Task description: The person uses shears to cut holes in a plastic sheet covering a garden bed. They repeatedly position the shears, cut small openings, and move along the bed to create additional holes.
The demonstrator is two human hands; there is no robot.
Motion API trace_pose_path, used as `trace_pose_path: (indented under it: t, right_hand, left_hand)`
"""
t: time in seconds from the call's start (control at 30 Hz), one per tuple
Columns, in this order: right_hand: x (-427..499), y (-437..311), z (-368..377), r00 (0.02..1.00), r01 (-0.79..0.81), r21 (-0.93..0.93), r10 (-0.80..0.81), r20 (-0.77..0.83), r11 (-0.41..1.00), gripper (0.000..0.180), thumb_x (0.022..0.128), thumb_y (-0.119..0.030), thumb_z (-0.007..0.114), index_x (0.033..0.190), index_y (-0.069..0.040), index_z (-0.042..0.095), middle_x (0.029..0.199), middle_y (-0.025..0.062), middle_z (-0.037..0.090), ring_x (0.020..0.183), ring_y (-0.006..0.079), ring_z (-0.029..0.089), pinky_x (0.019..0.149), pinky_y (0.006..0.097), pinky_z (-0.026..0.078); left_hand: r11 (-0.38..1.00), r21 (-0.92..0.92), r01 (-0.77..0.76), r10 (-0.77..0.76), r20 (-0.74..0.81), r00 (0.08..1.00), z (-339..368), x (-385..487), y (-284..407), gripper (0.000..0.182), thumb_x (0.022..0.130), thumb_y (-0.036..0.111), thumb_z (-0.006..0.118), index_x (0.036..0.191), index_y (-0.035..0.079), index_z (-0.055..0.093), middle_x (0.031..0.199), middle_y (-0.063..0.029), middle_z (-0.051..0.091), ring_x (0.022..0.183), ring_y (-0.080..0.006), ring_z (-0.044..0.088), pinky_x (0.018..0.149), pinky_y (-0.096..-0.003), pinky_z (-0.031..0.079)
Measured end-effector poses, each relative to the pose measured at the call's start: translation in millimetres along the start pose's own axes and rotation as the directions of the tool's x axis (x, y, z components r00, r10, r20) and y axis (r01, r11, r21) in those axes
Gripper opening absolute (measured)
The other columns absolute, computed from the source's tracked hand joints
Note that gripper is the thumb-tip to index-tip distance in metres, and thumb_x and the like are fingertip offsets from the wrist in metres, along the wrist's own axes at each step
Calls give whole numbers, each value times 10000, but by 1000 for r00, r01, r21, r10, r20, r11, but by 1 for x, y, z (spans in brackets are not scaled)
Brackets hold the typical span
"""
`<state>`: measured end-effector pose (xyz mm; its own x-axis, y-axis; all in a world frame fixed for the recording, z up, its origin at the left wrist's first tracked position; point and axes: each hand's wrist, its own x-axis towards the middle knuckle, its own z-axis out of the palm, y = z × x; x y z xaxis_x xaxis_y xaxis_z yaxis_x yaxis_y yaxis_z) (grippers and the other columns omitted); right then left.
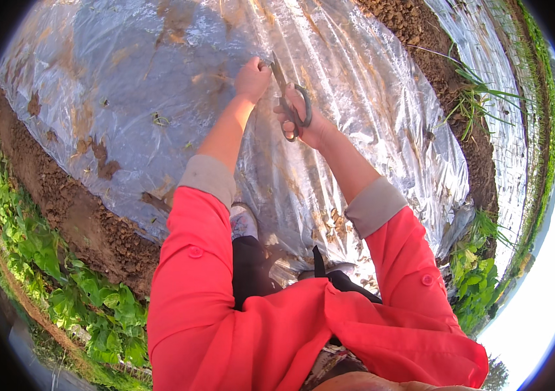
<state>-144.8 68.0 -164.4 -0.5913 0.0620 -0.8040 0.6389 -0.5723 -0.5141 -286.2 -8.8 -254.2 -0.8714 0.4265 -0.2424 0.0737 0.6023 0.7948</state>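
A pair of scissors point(280, 73) with dark looped handles is held in my right hand point(302, 115). Thumb and fingers pass through the loops, and the blades point away from me, almost together. Just left of the blade tips is my left hand point(252, 80), its fingers curled and pinched. What lies between those fingertips is too small to make out. Under both hands spreads a wrinkled sheet of clear plastic film point(199, 127) over a soil bed. Small green seedlings point(160, 119) show at the film, left of my hands.
Bare crumbly soil point(87, 220) edges the film at left, beside leafy green plants point(106, 313). At right, a soil strip point(424, 34) bears long-leaved green plants point(473, 93); another film-covered bed point(492, 63) lies beyond. My shoe point(244, 222) is at the film's near part.
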Motion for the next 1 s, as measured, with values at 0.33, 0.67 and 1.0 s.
trace_pose_path:
  t: [0.33,0.67,1.0]
  right_hand:
    - [-6,4,4,999,32,68,-30,-25,997,726,798,-686,495,956,22,499,660,-11,469,448,29,402,389,183,323]
    - [-1,-34,-25,961,-127,-826,-140,-240,549,815,750,-758,420,578,24,568,651,173,569,645,311,580,651,417,443]
    - [-1,-50,-45,977,-86,-919,-147,-153,385,826,710,-762,466,516,38,538,586,169,541,611,303,565,613,407,425]
  left_hand:
    - [998,55,-41,44,-63,997,0,1,-7,214,759,227,505,827,35,571,775,-191,616,737,-362,592,664,-403,458]
    - [999,-19,-40,40,-2,999,-3,3,-10,229,763,243,525,836,42,603,771,-164,630,740,-325,600,674,-387,466]
    - [993,-22,-112,109,-98,989,10,5,-22,178,814,257,529,889,118,609,794,-158,641,774,-366,611,660,-435,481]
